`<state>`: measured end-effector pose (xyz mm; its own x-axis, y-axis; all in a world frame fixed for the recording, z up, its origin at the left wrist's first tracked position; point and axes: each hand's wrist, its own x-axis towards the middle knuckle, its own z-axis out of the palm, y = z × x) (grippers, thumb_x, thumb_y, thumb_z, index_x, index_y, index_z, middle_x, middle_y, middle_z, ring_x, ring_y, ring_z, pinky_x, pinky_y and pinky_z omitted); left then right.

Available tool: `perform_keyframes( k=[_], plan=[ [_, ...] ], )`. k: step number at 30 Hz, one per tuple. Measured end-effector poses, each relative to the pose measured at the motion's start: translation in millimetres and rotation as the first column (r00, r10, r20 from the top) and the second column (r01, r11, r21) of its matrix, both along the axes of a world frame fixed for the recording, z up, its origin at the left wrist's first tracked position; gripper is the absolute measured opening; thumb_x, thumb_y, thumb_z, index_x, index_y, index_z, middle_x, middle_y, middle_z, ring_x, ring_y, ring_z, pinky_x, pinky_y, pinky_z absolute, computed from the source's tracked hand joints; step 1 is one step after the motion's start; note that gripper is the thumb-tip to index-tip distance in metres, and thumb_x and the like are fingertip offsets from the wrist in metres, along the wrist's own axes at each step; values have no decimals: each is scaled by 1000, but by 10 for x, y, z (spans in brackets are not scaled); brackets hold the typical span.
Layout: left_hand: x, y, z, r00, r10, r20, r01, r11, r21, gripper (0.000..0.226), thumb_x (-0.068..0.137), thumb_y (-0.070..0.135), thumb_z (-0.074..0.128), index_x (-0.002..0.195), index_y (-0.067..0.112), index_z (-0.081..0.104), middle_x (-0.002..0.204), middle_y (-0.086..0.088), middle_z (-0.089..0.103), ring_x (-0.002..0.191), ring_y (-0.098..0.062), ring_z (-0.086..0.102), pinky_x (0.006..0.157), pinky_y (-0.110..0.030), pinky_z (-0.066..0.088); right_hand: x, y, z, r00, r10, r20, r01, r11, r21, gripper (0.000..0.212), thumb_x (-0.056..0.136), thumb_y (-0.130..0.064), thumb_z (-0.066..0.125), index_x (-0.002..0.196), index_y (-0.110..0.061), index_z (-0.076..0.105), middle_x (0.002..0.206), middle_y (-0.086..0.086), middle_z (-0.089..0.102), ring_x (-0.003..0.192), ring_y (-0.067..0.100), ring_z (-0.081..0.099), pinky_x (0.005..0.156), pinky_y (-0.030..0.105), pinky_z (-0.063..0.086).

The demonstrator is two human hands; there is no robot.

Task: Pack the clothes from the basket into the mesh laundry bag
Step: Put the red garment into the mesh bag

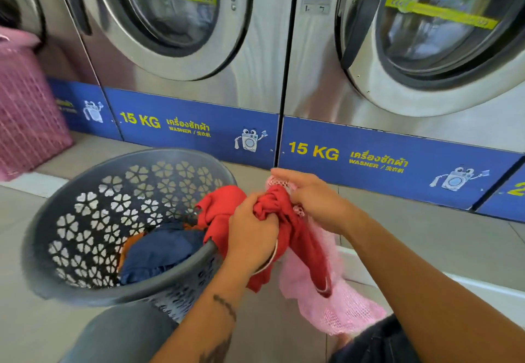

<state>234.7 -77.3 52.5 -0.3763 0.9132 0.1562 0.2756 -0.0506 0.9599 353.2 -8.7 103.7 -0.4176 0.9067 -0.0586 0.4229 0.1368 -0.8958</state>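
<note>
A grey plastic basket (93, 220) with heart-shaped holes stands on the floor at the left, with a navy garment (162, 251) and a bit of orange cloth (129, 244) inside. A red garment (221, 212) trails from the basket rim to my hands. My left hand (251, 232) is closed on a bunched part of the red garment. My right hand (309, 195) grips the top edge of the pink mesh laundry bag (338, 303), which hangs down to the floor between my knees. Part of the red cloth lies inside or against the bag's mouth.
Two steel front-loading washers (181, 35) with blue 15 KG panels stand close ahead. A pink lattice basket (25, 106) sits at the far left on the raised step. Grey tiled floor (426, 237) lies to the right. My knees are at the bottom edge.
</note>
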Motion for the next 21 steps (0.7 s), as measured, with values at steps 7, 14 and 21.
perform_keyframes(
  k=[7, 14, 21],
  plan=[
    [-60, -352, 460, 941, 290, 176, -322, 927, 194, 18, 80, 3, 62, 80, 20, 64, 65, 8, 63, 60, 3, 56, 60, -9, 40, -272, -344, 751, 871, 112, -478, -266, 926, -268, 73, 79, 21, 29, 136, -15, 58, 138, 29, 52, 102, 38, 42, 99, 55, 31],
    [171, -205, 347, 967, 237, 94, -255, 909, 329, 25, 73, -2, 58, 84, 21, 61, 75, 7, 64, 71, -10, 59, 71, -20, 46, -144, -308, 894, 875, 173, -452, -304, 924, -233, 74, 79, 23, 31, 132, -19, 61, 134, 14, 62, 94, 30, 69, 72, 33, 51],
    [692, 194, -524, 941, -302, -153, 321, 939, 123, 31, 75, 5, 63, 79, 36, 64, 76, 12, 63, 68, -2, 55, 64, -17, 39, 357, -252, 345, 950, 23, -312, -102, 966, -238, 76, 75, 23, 36, 128, -24, 66, 125, 2, 67, 81, 30, 45, 56, 34, 30]
  ],
)
